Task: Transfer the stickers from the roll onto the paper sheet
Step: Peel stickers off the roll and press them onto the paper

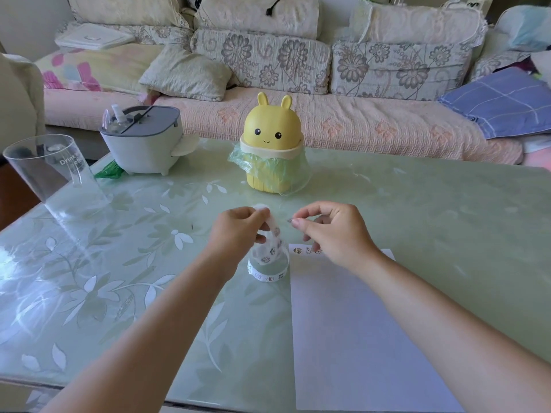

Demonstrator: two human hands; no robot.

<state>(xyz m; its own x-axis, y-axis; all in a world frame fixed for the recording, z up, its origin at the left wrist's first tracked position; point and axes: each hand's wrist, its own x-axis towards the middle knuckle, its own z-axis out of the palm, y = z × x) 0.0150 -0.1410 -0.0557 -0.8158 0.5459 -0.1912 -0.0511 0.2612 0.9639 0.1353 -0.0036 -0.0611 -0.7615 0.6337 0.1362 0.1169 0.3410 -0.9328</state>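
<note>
My left hand (238,231) pinches the free end of a white sticker roll strip (269,257), lifted above the table, while the rest of the strip curls down in a loop onto the glass. My right hand (331,231) pinches a small dark sticker (289,220) between thumb and forefinger, a short way right of the strip. A white paper sheet (357,338) lies flat under my right forearm. Three small cartoon stickers (307,251) sit in a row along its top left edge.
A yellow rabbit-shaped bin (272,144) lined with a green bag stands behind my hands. A grey lidded container (143,138) is at the back left, and a clear plastic cup (56,177) stands on the left edge. A sofa runs behind the green floral table (119,263).
</note>
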